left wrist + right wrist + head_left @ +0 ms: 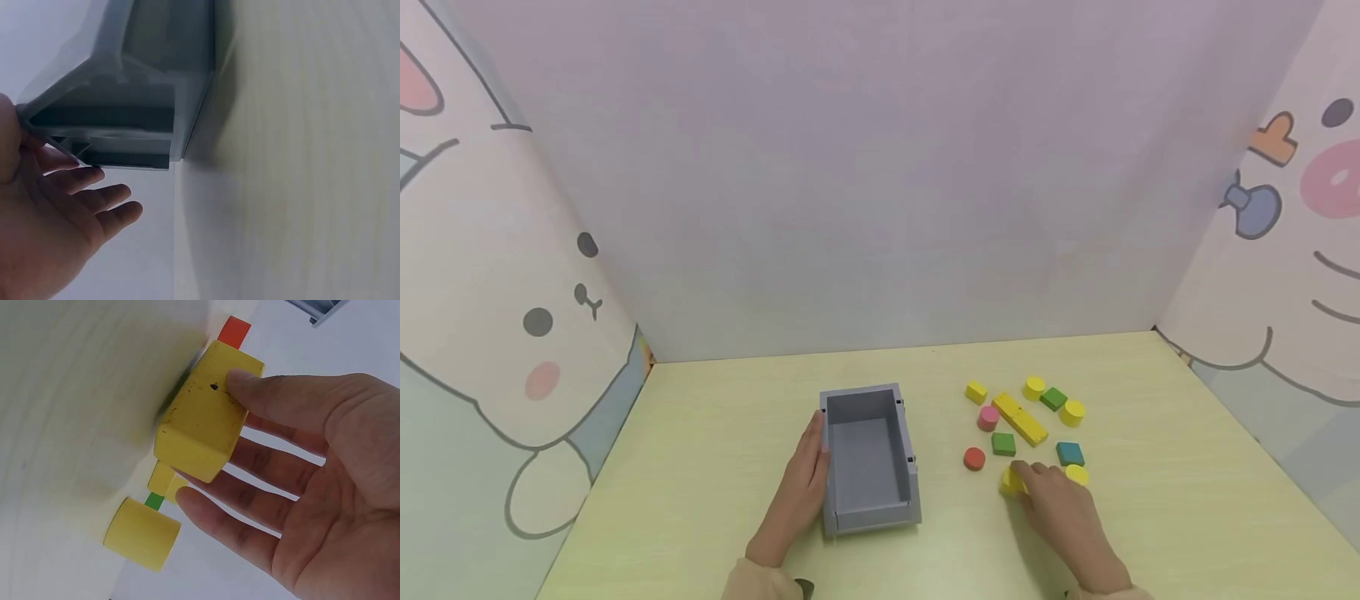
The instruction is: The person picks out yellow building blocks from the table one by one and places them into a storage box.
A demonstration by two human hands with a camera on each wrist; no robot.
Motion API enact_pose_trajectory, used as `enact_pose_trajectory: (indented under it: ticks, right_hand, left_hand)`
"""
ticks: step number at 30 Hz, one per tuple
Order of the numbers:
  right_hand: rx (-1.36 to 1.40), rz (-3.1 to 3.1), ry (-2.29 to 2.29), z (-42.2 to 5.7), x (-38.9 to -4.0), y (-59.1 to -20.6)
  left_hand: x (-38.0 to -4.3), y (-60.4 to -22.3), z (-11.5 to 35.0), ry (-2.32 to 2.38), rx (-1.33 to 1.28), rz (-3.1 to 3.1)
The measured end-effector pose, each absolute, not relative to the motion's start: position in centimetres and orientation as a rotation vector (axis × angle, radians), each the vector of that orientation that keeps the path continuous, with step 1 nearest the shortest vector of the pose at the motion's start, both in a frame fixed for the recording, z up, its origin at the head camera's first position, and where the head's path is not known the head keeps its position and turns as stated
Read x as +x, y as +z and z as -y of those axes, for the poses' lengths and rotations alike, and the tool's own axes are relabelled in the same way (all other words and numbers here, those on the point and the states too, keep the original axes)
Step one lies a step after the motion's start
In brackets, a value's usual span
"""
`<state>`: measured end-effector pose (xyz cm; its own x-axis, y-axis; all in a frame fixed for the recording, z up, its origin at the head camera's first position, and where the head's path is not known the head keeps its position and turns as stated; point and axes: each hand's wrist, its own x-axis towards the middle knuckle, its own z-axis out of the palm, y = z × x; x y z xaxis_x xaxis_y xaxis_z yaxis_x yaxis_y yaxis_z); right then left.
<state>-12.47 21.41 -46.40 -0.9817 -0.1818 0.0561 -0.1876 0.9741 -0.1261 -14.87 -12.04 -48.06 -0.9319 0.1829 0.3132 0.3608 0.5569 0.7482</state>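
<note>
A grey plastic bin (871,462) stands on the table, its inside bare. My left hand (805,475) lies along the bin's left wall, fingers fairly straight and touching it; the left wrist view shows this hand (56,219) beside the bin's edge (150,134). My right hand (1063,504) pinches a yellow wooden block (1011,481) between thumb and fingers. Up close, that block (203,412) has worn dark marks, and the thumb of my right hand (312,469) presses its face. A yellow cylinder (142,534) stands near the fingers.
Several loose blocks lie right of the bin: a red disc (974,458), a pink cylinder (988,418), green blocks (1003,443), long yellow pieces (1020,419), a blue block (1071,454) and yellow cylinders (1072,412). A pale curtain (880,208) hangs behind the table.
</note>
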Motion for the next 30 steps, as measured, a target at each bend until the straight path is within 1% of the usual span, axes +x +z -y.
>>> enact_pose_trajectory:
  ticks: [11,30]
  right_hand:
    - [0.347,2.937,0.202,-20.5,-12.6,-45.8]
    - [0.481,2.733,0.277,-17.7,-13.2,-44.4]
  left_hand:
    - [-14.9,-48.2,12.2,-1.315,-0.449,2.594]
    - [-15.0,-48.3,12.2,-1.329,-0.473,2.568]
